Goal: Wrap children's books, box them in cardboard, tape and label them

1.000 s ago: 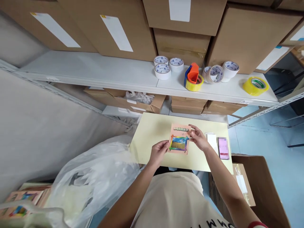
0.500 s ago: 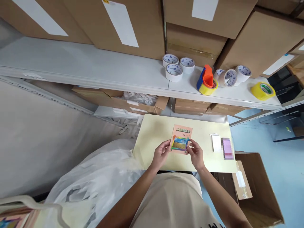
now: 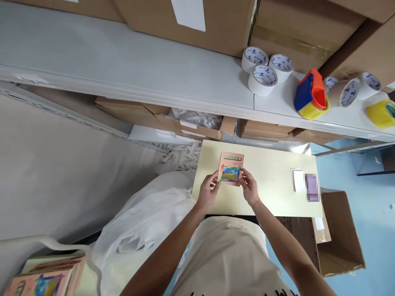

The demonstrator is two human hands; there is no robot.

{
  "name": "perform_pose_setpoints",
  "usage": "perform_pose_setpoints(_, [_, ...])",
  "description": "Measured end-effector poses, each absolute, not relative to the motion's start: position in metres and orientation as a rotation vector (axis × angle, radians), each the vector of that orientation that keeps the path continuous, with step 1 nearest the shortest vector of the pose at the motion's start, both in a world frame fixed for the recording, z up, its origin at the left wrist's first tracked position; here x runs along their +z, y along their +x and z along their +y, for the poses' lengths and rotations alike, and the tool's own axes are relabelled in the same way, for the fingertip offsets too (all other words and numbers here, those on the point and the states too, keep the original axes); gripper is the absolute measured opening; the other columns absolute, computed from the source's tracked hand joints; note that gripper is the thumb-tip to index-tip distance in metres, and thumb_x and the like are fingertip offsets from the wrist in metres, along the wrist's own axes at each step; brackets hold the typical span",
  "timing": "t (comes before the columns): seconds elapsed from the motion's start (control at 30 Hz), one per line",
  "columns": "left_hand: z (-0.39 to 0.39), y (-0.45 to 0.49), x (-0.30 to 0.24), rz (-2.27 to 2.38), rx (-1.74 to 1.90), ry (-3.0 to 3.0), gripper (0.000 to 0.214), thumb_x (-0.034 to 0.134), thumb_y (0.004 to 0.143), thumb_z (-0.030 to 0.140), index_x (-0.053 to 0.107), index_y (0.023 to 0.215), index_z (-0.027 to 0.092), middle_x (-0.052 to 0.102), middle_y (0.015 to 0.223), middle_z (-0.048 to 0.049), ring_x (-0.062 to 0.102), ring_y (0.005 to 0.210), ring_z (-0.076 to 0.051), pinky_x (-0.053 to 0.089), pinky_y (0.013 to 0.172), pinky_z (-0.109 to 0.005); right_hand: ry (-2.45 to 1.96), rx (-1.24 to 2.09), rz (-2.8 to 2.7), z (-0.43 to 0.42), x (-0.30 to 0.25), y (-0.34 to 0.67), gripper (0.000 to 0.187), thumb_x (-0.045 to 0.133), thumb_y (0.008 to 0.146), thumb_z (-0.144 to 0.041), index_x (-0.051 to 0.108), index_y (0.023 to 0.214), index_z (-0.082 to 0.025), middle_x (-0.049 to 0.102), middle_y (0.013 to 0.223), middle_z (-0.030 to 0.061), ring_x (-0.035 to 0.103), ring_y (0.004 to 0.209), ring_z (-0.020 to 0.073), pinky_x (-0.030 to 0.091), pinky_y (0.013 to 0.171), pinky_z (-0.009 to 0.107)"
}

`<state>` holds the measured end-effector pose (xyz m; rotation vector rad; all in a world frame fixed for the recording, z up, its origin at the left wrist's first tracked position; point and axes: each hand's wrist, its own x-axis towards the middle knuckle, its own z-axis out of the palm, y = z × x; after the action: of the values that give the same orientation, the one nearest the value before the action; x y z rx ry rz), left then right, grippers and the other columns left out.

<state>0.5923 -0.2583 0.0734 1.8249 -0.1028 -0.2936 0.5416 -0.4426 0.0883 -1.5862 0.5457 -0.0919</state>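
Note:
A small pink booklet (image 3: pixel 230 174) with a rainbow-framed landscape picture on its cover is held up over the left part of the cream tabletop (image 3: pixel 271 197). My left hand (image 3: pixel 208 191) pinches its left edge, while my right hand (image 3: pixel 249 189) grips the lower right edge. The cover faces me, its title at the top. Farther right on the tabletop lie white cards (image 3: pixel 298 181) and a blurred purple object (image 3: pixel 312 188). At the lower left, similar pink booklets (image 3: pixel 46 279) sit in a stack, partly cut off by the frame.
Above the table runs a grey shelf (image 3: pixel 154 61) with white tape rolls (image 3: pixel 263 81), a tape dispenser (image 3: pixel 311 94) and cartons (image 3: pixel 210 28). A translucent plastic bag (image 3: pixel 145 222) bulges at the table's left. An open cardboard box (image 3: pixel 341 230) stands on the floor to the right.
My view has turned left, bringing more of the booklet stack into sight. Both hands and the booklet have shifted left over the tabletop; the grip looks the same.

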Motion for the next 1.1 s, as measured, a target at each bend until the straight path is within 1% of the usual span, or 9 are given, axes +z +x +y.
perform_pose_setpoints(0.13, [-0.243, 0.603, 0.037, -0.042, -0.307, 1.925, 0.042, 0.058, 0.079, 0.020, 0.065, 0.120, 0.025, 0.063, 0.094, -0.0034, 0.061, 0.079, -0.015, 0.052, 0.071, -0.028, -1.643, 0.008, 0.637, -0.421, 0.053, 0.558, 0.046, 0.054, 0.081, -0.032, 0.059, 0.126, -0.024, 0.062, 0.100, 0.0063, 0.061, 0.075, 0.0158, 0.056, 0.071, 0.034])
perform_pose_setpoints(0.3, [-0.236, 0.613, -0.006, 0.078, -0.351, 2.017, 0.038, 0.060, 0.074, 0.013, 0.069, 0.110, 0.021, 0.066, 0.089, -0.0044, 0.061, 0.072, -0.016, 0.053, 0.076, -0.033, -1.732, 0.123, 0.783, -0.404, 0.012, 0.573, 0.043, 0.054, 0.080, -0.027, 0.061, 0.122, -0.023, 0.067, 0.097, 0.0063, 0.064, 0.080, 0.0185, 0.056, 0.081, 0.039])
perform_pose_setpoints(0.4, [-0.236, 0.614, -0.023, 0.124, -0.343, 2.031, 0.034, 0.059, 0.071, 0.010, 0.071, 0.101, 0.018, 0.066, 0.088, -0.0064, 0.063, 0.074, -0.019, 0.053, 0.079, -0.036, -1.806, 0.135, 0.776, -0.400, -0.007, 0.573, 0.039, 0.053, 0.081, -0.028, 0.064, 0.119, -0.024, 0.068, 0.096, 0.0062, 0.064, 0.082, 0.0197, 0.055, 0.085, 0.041])
perform_pose_setpoints(0.5, [-0.236, 0.615, -0.034, 0.138, -0.335, 2.036, 0.032, 0.058, 0.071, 0.011, 0.072, 0.099, 0.018, 0.066, 0.093, -0.0081, 0.064, 0.076, -0.020, 0.053, 0.079, -0.038, -1.860, 0.160, 0.725, -0.398, -0.018, 0.572, 0.040, 0.054, 0.081, -0.027, 0.064, 0.119, -0.023, 0.066, 0.106, 0.0090, 0.064, 0.085, 0.0205, 0.055, 0.084, 0.040])
perform_pose_setpoints(0.7, [-0.234, 0.630, -0.044, 0.126, -0.325, 2.031, 0.038, 0.058, 0.071, 0.013, 0.071, 0.106, 0.019, 0.065, 0.094, -0.0077, 0.064, 0.074, -0.019, 0.054, 0.080, -0.037, -1.916, 0.201, 0.659, -0.395, -0.021, 0.588, 0.049, 0.052, 0.080, -0.018, 0.059, 0.128, -0.021, 0.061, 0.122, 0.0121, 0.065, 0.095, 0.0207, 0.055, 0.087, 0.038])
perform_pose_setpoints(0.83, [-0.233, 0.644, -0.047, 0.119, -0.311, 2.034, 0.036, 0.058, 0.075, 0.016, 0.070, 0.109, 0.018, 0.065, 0.099, -0.0104, 0.064, 0.078, -0.020, 0.053, 0.084, -0.039, -1.947, 0.187, 0.558, -0.392, -0.016, 0.605, 0.042, 0.049, 0.080, -0.013, 0.065, 0.119, -0.022, 0.059, 0.133, 0.0114, 0.063, 0.106, 0.0215, 0.056, 0.088, 0.035])
perform_pose_setpoints(0.93, [-0.234, 0.650, -0.047, 0.115, -0.288, 2.030, 0.038, 0.057, 0.076, 0.015, 0.069, 0.112, 0.018, 0.063, 0.105, -0.0113, 0.065, 0.083, -0.021, 0.053, 0.083, -0.038, -1.970, 0.205, 0.539, -0.391, -0.010, 0.611, 0.037, 0.048, 0.080, -0.012, 0.068, 0.109, -0.022, 0.060, 0.133, 0.0105, 0.062, 0.110, 0.0226, 0.057, 0.085, 0.035])
perform_pose_setpoints(1.0, [-0.235, 0.652, -0.047, 0.117, -0.280, 2.023, 0.039, 0.057, 0.076, 0.013, 0.069, 0.113, 0.018, 0.063, 0.106, -0.0109, 0.065, 0.085, -0.021, 0.054, 0.083, -0.037, -1.968, 0.221, 0.542, -0.391, -0.006, 0.612, 0.037, 0.047, 0.079, -0.010, 0.068, 0.107, -0.022, 0.060, 0.132, 0.0101, 0.063, 0.109, 0.0230, 0.057, 0.085, 0.035])
perform_pose_setpoints(1.1, [-0.236, 0.652, -0.047, 0.112, -0.279, 2.018, 0.040, 0.057, 0.075, 0.012, 0.068, 0.113, 0.019, 0.063, 0.105, -0.0101, 0.065, 0.085, -0.021, 0.054, 0.085, -0.038, -1.916, 0.242, 0.554, -0.390, -0.002, 0.612, 0.042, 0.049, 0.075, -0.006, 0.066, 0.110, -0.022, 0.058, 0.134, 0.0093, 0.062, 0.112, 0.0232, 0.057, 0.088, 0.036])
